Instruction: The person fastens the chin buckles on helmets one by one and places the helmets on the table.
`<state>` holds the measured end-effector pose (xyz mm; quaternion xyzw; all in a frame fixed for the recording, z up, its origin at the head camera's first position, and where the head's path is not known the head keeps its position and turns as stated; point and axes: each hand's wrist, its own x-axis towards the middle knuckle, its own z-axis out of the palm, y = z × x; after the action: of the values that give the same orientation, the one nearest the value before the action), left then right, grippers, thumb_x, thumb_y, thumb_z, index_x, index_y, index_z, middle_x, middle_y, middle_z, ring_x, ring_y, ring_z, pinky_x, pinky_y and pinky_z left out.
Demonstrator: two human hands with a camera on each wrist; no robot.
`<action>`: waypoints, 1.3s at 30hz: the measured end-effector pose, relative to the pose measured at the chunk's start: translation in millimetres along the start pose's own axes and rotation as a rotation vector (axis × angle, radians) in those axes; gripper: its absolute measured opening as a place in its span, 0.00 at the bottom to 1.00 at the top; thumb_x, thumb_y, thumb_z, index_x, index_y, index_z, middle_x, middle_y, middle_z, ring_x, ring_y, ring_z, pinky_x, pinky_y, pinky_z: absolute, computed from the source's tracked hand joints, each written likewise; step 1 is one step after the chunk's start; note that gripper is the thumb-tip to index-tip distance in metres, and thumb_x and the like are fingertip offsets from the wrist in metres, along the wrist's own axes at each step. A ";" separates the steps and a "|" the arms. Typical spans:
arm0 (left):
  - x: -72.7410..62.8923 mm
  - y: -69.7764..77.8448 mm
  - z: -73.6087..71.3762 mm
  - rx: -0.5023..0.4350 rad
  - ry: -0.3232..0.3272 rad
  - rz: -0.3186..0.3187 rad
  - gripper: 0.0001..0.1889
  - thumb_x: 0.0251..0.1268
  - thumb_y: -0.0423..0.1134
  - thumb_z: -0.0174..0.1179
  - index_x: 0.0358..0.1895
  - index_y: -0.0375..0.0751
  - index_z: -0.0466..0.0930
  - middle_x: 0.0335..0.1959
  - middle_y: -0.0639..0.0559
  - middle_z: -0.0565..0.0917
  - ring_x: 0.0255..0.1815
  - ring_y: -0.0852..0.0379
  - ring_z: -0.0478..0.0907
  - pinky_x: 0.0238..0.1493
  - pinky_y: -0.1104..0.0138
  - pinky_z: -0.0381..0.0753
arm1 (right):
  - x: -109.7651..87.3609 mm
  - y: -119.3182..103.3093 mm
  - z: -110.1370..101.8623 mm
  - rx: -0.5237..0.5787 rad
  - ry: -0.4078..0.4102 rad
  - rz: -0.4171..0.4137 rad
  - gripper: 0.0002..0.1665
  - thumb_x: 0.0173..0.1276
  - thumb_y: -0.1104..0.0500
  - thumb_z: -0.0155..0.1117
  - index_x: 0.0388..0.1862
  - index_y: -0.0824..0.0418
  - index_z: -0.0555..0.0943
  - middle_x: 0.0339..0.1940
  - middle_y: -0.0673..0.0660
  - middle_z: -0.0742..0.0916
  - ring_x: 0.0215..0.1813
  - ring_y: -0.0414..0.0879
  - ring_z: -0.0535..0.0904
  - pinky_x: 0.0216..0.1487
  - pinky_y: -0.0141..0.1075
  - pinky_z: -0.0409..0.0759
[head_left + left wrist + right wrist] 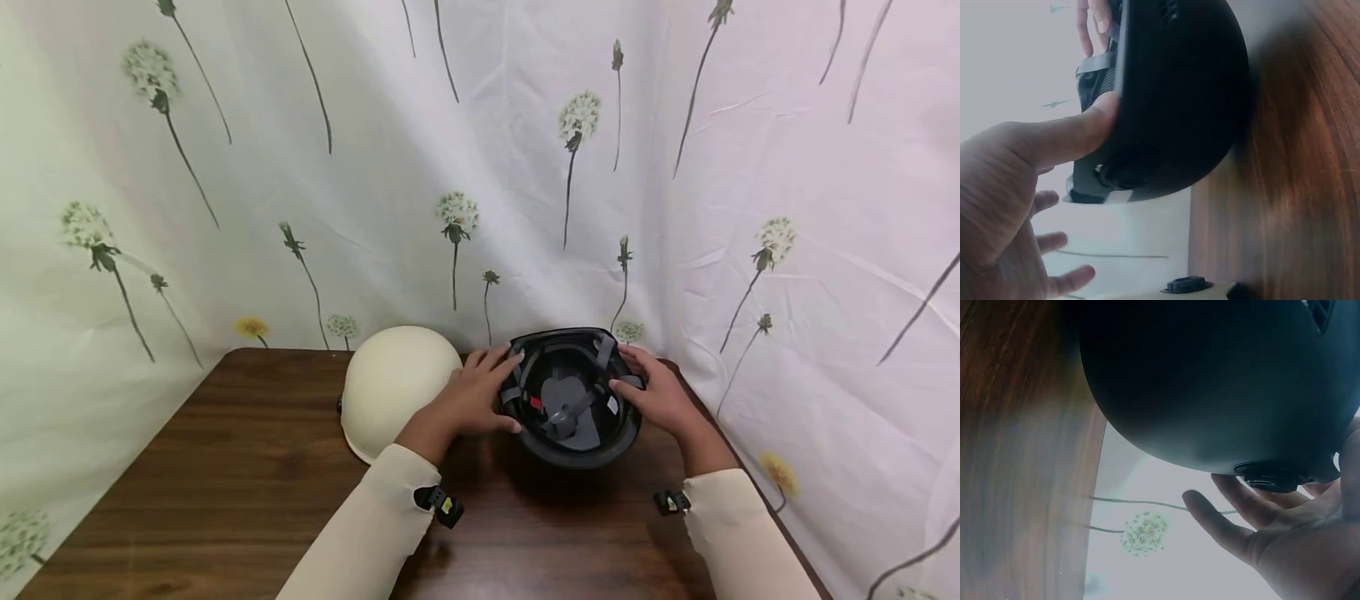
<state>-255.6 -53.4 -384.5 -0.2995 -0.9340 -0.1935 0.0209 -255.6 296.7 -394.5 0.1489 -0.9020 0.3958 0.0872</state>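
A black helmet [562,396] lies upside down, its lining, grey straps and a small red buckle part [536,402] facing up. My right hand [662,402] grips its right rim, thumb over the inside and fingers along the outer shell. On the left side, my left hand [476,396] has its fingers spread and relaxed. The left wrist view shows the left thumb [1079,131] against the rim of the black shell [1185,94], the other fingers apart from it. Just left of that hand stands a cream helmet [401,379], dome up, partly covered by the hand.
Both helmets are over a dark brown wooden table [247,467]. A white curtain [510,167] printed with dandelions hangs behind the table and along its right side. Black wrist devices are strapped over both cream sleeves [367,517].
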 end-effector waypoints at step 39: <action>25.8 -3.8 50.5 0.049 -0.089 -0.142 0.69 0.46 0.66 0.81 0.88 0.55 0.43 0.88 0.48 0.47 0.81 0.35 0.58 0.72 0.35 0.65 | 8.8 -24.5 12.3 0.278 0.046 0.019 0.41 0.81 0.45 0.62 0.87 0.47 0.59 0.86 0.58 0.62 0.84 0.58 0.57 0.78 0.61 0.57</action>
<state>-275.1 -23.1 -428.5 -0.2403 -0.9573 -0.1583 -0.0271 -256.1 270.1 -383.5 0.1419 -0.8376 0.5210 0.0825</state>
